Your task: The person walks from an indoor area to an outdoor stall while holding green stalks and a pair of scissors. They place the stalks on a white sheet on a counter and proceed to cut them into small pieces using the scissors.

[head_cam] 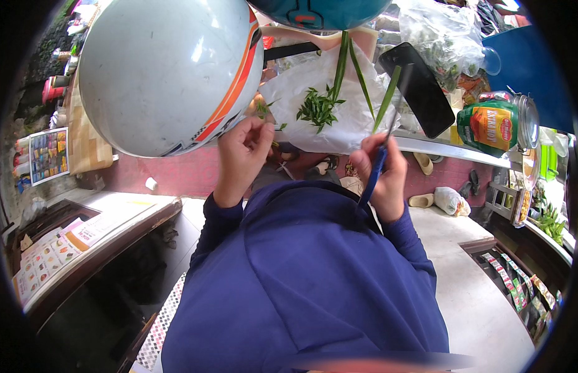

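Observation:
My right hand (387, 172) grips a knife by its blue handle (375, 172), the blurred blade (401, 98) pointing up and away. My left hand (247, 149) is raised beside the grey helmet, thumb and fingers drawn together; whether something thin is pinched there is unclear. A bit of green leaf (283, 126) shows just past its fingertips. In front of me, a heap of cut green leaf pieces (317, 109) lies on a white plastic sheet (293, 135). Long narrow green leaves (361, 79) stretch across the sheet, and another leaf strip (387, 99) appears beside the blade.
A grey helmet (167, 74) with orange stripes bulks at left, a teal helmet (321, 11) at the far edge. To the right lie a black phone (417, 91), a clip-lid jar (526, 121), a green Del Monte pouch (487, 126) and a clear plastic bag (442, 37).

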{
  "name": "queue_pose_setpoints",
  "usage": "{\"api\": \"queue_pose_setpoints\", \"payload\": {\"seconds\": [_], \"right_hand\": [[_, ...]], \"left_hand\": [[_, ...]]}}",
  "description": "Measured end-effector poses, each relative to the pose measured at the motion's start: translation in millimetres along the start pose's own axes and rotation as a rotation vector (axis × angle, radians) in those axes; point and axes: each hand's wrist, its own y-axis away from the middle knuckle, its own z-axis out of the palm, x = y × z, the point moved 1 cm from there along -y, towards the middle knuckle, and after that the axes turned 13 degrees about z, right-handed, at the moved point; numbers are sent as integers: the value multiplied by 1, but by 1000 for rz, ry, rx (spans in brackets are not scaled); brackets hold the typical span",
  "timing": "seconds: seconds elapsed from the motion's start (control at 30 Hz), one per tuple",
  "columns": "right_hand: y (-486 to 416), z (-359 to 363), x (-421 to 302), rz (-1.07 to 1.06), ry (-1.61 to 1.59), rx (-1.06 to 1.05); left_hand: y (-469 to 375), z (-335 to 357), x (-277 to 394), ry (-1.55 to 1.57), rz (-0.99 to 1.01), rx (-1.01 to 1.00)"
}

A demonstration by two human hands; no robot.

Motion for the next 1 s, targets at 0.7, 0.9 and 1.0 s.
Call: {"api": "queue_pose_setpoints", "payload": {"seconds": [0.7,0.9,1.0], "right_hand": [[-34,-14,-25,53,-205,-42],[13,-3,-20,215,-339,-175],[25,5,-7,257,-296,-190]], "left_hand": [[-1,26,30,469,-104,-383],[-29,51,39,700,19,-348],[-33,47,38,566,40,-370]]}}
